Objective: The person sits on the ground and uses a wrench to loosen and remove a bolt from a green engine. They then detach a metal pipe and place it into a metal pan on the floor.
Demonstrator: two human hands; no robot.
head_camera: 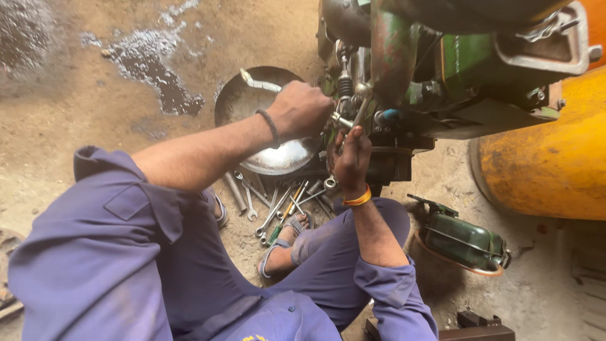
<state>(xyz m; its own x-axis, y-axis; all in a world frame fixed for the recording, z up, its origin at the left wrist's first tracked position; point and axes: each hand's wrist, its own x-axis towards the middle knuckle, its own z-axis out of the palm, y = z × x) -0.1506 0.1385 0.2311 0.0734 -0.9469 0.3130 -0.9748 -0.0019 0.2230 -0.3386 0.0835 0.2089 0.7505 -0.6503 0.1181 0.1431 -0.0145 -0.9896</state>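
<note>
Engine, green and grimy, stands on the dirt floor beside a large yellow drum; both hands work at its near side.

Head view: left hand is closed in a fist around a wrench, whose open end sticks out over a round metal pan. Right hand sits just below, fingers pinched on a small metal part against the engine block; what that part is, cannot tell. A green cover lies on the floor, apart from the engine, so by the look of it some dismantling is done. Fittings around the valve spring appear in place, so work there seems unfinished. Loose spanners lie spread on the floor between the pan and a sandalled foot, near the hands.
</note>
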